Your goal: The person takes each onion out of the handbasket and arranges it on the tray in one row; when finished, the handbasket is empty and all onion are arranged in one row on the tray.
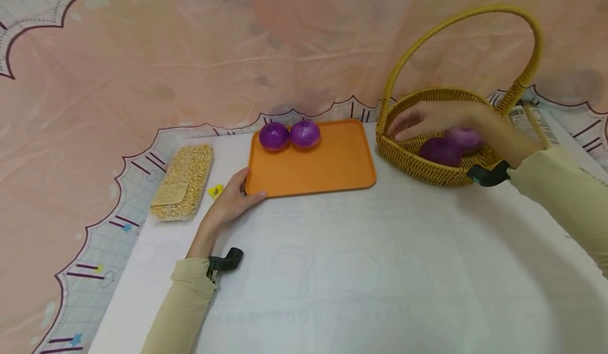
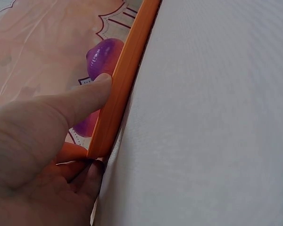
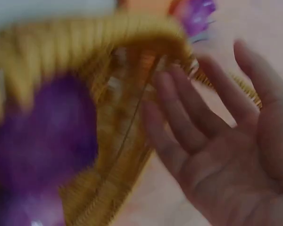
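At the near left corner of the orange tray [image 1: 332,159], my left hand [image 1: 233,198] pinches the rim, thumb on top and fingers round the underside. Two shiny purple onions [image 1: 274,136] sit side by side at the tray's back left. My right hand [image 1: 429,119] is over the wicker basket [image 1: 423,172], its fingers extended near the left rim and nothing in its grasp. In the right wrist view the palm and spread fingers show beside the basket wall. Inside the basket lie two purple vegetables [image 1: 440,151], one darker, partly hidden by the right forearm.
A clear bag of corn kernels [image 1: 185,180] lies left of the tray, with a small yellow packet [image 1: 216,191] beside it. The basket's tall handle [image 1: 475,11] arches above the right hand. Behind the basket is another package [image 1: 532,124]. A patterned cloth hangs behind the white table.
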### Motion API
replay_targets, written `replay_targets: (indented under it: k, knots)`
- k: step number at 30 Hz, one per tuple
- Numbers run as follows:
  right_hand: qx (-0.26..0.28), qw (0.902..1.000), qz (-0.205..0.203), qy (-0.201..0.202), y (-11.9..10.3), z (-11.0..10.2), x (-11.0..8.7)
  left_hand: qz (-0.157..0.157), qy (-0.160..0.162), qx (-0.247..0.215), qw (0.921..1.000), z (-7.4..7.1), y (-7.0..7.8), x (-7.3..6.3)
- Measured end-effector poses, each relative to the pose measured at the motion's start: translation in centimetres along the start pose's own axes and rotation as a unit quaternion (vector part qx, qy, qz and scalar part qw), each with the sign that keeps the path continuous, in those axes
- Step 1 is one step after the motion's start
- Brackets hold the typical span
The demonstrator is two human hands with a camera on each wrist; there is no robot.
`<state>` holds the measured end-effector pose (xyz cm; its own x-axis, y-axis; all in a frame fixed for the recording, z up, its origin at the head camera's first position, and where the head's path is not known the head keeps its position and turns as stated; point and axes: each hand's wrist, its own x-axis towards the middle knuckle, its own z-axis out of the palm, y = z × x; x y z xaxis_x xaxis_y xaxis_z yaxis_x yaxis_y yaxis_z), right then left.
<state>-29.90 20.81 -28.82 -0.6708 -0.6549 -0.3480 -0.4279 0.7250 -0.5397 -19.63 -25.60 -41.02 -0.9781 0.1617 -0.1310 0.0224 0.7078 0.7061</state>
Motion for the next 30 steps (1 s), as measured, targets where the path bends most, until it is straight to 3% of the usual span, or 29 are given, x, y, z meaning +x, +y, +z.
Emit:
replay_targets:
  k: [3,6,18,22,30]
  knots:
    - [-0.04,0.9972,0.009,-0.063,0.4,-1.2,0.3,0.004,0.002,0.001,1.0,-0.1,0.0,0.0]
    - [-0.051,0.9948,0.019,-0.086,0.9,-2.0,0.5,0.003,0.002,0.001,1.0,-0.1,0.0,0.0]
    - [0.01,0.9977,0.016,-0.066,4.0,-3.2,0.7,-0.01,-0.003,0.0,0.9999,0.0,0.0,0.0]
    - [0.003,0.9984,0.01,-0.056,5.1,-3.4,0.7,-0.014,0.003,0.0,0.9999,0.0,0.1,0.0]
    - [0.04,0.9971,0.035,-0.054,7.1,-3.1,0.4,-0.019,0.004,-0.004,0.9998,0.2,0.4,0.2]
